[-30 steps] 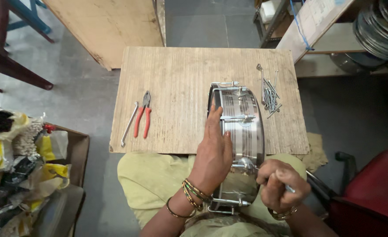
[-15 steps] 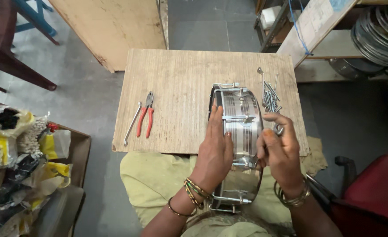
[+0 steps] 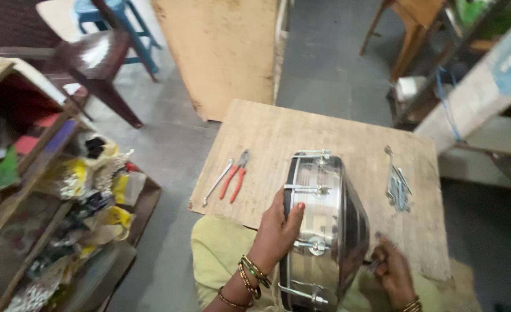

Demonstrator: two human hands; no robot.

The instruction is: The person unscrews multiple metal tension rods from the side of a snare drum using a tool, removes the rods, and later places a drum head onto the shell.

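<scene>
— So, where does the drum sit?

— The metal drum [image 3: 325, 225] stands on its edge at the near side of the wooden worktop [image 3: 302, 138], its shiny shell facing up and its lower part hanging over the person's lap (yellow-green cloth shows beneath it). Thin tension rods with lugs run across the shell.

— And the hands?

— The person's left hand [image 3: 278, 228] is laid flat against the drum's left rim, thumb up on the shell, fingers spread over the dark hoop: it steadies the drum rather than closing round it. Bangles ring that wrist. The right hand [image 3: 391, 271] is down at the drum's near right side, fingers curled; it is blurred, and something thin and metallic seems to be pinched in it, though one cannot tell what.

— What else lies on the worktop?

— To the left of the drum, well apart from it, lie red-handled pliers [image 3: 236, 176] and, just beside them, a slim metal wrench [image 3: 217, 182]. To the right of the drum is a small heap of metal rods [image 3: 397, 184] (long and thin, lying roughly parallel).

— Anything around it?

— A dark chair [image 3: 93, 63] stands far left, and a cluttered shelf [image 3: 47, 202] fills the left side.
</scene>
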